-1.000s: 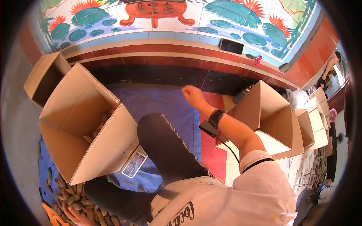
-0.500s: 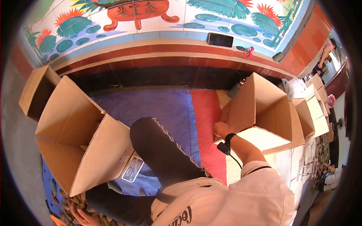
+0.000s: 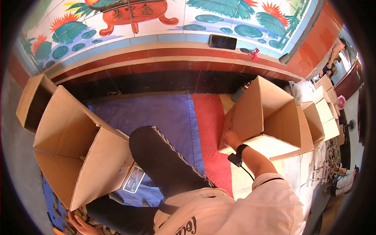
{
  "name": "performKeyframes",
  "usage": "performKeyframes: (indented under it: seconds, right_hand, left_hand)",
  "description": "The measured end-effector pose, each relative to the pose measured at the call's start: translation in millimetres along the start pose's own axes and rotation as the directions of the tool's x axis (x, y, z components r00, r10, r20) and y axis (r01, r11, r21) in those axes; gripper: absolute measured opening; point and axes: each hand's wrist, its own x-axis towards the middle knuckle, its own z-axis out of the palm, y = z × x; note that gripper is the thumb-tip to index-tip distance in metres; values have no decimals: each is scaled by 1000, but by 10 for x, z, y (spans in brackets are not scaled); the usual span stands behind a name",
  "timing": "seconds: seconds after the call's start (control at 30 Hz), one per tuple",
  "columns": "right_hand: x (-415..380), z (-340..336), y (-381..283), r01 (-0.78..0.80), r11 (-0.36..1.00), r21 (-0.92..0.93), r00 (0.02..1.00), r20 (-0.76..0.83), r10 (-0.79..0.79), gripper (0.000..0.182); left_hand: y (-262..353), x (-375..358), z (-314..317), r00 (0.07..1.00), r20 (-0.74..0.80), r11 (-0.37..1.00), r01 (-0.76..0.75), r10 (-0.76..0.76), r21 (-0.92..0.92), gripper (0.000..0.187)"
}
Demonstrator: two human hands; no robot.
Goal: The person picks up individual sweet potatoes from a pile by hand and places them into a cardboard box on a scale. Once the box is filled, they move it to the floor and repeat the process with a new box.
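At the lower left, my left hand (image 3: 80, 225) rests with its fingers apart on a pile of brown-green, elongated produce (image 3: 102, 228), whose kind I cannot make out. Above it, an open cardboard box (image 3: 102, 160) is tilted toward me on a scale with a display panel (image 3: 133, 179); a little produce shows inside. My right hand (image 3: 232, 138), with a black band and small device at the wrist, is closed against the lower near corner of another open cardboard box (image 3: 244, 113). Its fingertips are mostly hidden there.
Blue cloth (image 3: 156, 111) and a red mat (image 3: 209, 125) cover the floor between the boxes. A smaller box (image 3: 31, 100) stands far left; more boxes (image 3: 327, 115) line the right. A phone (image 3: 223, 42) lies on the ledge. Other people (image 3: 345, 181) are at the far right.
The view has shifted slightly. My right hand has moved a little inward along the box's corner. My left hand has edged closer to the left box's lower corner, still on the produce.
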Motion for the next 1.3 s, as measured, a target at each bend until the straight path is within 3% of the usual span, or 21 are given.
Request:
performKeyframes:
  seconds: [0.1, 0.2, 0.3, 0.33, 0.37, 0.4, 0.43, 0.47, 0.5, 0.6, 0.67, 0.73, 0.8, 0.87, 0.9, 0.93, 1.0, 1.1, 1.17, 1.23, 1.3]
  right_hand:
    - [-166, 167, 129, -38, 997, 65, 999, -17, 39, 19]
    - [-392, 292, 241, 25, 999, -39, 992, 123, -20, 16]
    - [-605, 498, 456, 42, 997, -70, 987, 158, -30, 13]
    - [-609, 653, 569, 94, 991, -98, 986, 149, -78, 13]
    - [-669, 580, 541, 56, 995, -88, 984, 175, -40, 14]
    - [-741, 453, 514, -7, 996, 83, 989, 151, -6, 17]
    - [-727, 430, 536, 42, 993, 113, 987, 149, -59, 21]
    - [-697, 294, 453, 5, 995, 100, 986, 166, -22, 20]
    - [-697, -10, 221, -79, 995, 56, 981, 183, 68, 18]
    - [-246, 113, 296, 4, 1000, 8, 994, 105, -5, 17]
    - [-86, -107, 77, 65, 998, 8, 997, 30, -66, 16]
    - [68, -427, -344, 321, 936, 145, 936, -200, -290, 17]
    - [149, -781, -902, 359, 916, 179, 915, -262, -307, 21]
    - [273, -988, -1336, 371, 927, 52, 919, -165, -358, 25]
    - [297, -1035, -1519, 481, 851, 208, 856, -319, -406, 24]
    - [231, -1237, -1796, 582, 768, 268, 790, -410, -455, 21]
    - [228, -1427, -2233, 725, 625, 289, 655, -570, -496, 14]
    - [158, -1700, -2734, 817, 521, 246, 537, -653, -534, 15]
    - [137, -1729, -2974, 829, 518, 210, 501, -691, -521, 17]
    - [101, -1750, -3138, 875, 473, 99, 378, -749, -544, 20]
    - [82, -1763, -3173, 874, 475, 105, 387, -742, -548, 21]
  left_hand:
    - [-13, 55, 67, 999, -23, 999, 38, -37, 27, 41]
    - [-727, 136, 168, 988, 41, 988, 152, -151, -38, 43]
    - [-474, 83, 252, 975, 3, 961, 221, -224, -168, 44]
    - [-501, 71, 247, 985, 16, 981, 175, -174, -86, 41]
    - [-362, 51, 275, 917, 48, 876, 392, -395, -282, 40]
    - [-269, 40, 249, 900, 60, 876, 433, -431, -210, 40]
    - [-352, -4, 263, 949, 44, 919, 314, -313, -240, 39]
    - [-441, -13, 246, 992, 24, 985, 130, -128, -113, 37]
    - [-423, -40, 232, 913, 140, 863, 409, -384, -296, 35]
    - [-315, -60, 263, 980, 44, 940, 199, -195, -277, 33]
    - [-212, -69, 275, 966, 59, 896, 255, -251, -363, 31]
    - [-192, -34, 293, 974, 51, 897, 224, -222, -381, 30]
    - [-218, -30, 354, 987, 25, 925, 157, -158, -346, 32]
    - [-283, -53, 403, 994, -5, 961, 100, -105, -259, 33]
    - [-343, -67, 450, 998, -33, 986, 44, -50, -158, 34]
    - [-431, -99, 510, 998, -35, 980, 52, -60, -193, 37]
    - [-471, -168, 600, 998, -34, 984, 49, -56, -170, 42]
    - [-684, -332, 697, 999, -44, 1000, -8, 8, 7, 47]
    - [-683, -343, 721, 998, -60, 998, 24, -28, -60, 51]
    - [-633, -328, 716, 998, -48, 996, 44, -47, -75, 52]
    - [-743, -367, 768, 998, -50, 997, 45, -48, -70, 50]
